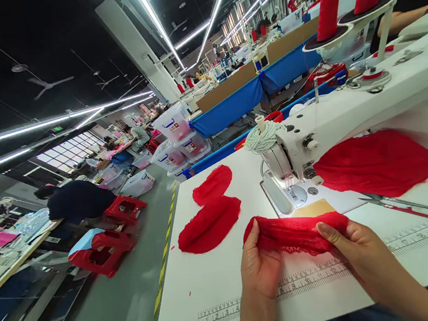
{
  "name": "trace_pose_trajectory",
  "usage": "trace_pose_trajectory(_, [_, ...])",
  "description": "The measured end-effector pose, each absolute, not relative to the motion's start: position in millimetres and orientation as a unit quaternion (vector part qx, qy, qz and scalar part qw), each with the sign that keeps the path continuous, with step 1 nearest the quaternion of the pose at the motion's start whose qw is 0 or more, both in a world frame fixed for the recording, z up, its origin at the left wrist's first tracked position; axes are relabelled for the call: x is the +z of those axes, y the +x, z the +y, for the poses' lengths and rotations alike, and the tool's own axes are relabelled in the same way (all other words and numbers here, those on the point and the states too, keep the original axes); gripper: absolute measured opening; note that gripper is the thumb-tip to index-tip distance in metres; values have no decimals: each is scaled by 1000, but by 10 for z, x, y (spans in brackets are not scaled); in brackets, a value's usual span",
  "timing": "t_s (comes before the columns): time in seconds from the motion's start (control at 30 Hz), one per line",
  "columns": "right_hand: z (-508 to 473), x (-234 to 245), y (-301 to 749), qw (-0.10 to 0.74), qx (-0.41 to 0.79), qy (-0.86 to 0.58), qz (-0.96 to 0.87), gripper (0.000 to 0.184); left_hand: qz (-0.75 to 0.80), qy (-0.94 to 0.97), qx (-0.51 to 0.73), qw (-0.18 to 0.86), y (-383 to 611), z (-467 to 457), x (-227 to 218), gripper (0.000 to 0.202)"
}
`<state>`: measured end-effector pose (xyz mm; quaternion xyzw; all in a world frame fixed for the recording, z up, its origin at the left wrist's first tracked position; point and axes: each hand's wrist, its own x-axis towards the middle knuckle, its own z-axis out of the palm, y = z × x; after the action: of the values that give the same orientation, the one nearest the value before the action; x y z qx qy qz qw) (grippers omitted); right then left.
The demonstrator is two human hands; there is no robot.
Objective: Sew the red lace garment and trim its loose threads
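Between my two hands a red lace-edged fabric piece (292, 234) is held up, gathered lengthwise, just in front of the sewing machine (294, 151). My left hand (262, 265) pinches its left end, thumb on top. At the other end, my right hand (347, 243) grips the cloth with its thumb across the front. Fingers behind the fabric are mostly hidden. Two more red fabric pieces, a small one (212, 184) and a larger one (210, 225), lie on the white table (175, 299) to the left. A red fabric bundle (376, 162) rests under the machine arm.
Thread snips (408, 208) lie right of my right hand, across the printed ruler scale (308, 281). Red thread cones (328, 13) stand behind the machine. Plastic bins (173, 124) are stacked beyond the table. Red stools (100, 250) and a bent-over person (79, 201) are at left.
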<state>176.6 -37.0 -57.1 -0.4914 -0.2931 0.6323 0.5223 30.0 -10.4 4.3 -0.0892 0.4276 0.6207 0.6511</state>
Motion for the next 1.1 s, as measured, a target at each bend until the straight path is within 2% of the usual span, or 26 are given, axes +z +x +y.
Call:
trace_pose_trajectory(0.1, [-347, -501, 1701, 493, 632, -507, -317, 59, 352, -56, 568, 742, 396, -208, -26, 17])
trace_pose_trajectory(0.2, [-338, -437, 1653, 492, 625, -510, -327, 62, 329, 18, 508, 796, 500, -299, -99, 24])
trace_pose_trajectory(0.4, [-314, -412, 1706, 515, 640, -479, -309, 60, 416, 41, 594, 688, 540, -244, -81, 11])
trace_pose_trajectory(0.53, [-286, -430, 1740, 506, 658, -459, -316, 64, 415, 53, 600, 682, 516, -198, -48, 7])
trace_pose_trajectory(0.8, [-291, -376, 1703, 503, 641, -456, -359, 58, 436, 29, 595, 675, 535, -190, -3, 3])
trace_pose_trajectory(1.1, [-329, -482, 1675, 550, 591, -460, -368, 50, 436, -17, 607, 664, 569, -165, 23, 11])
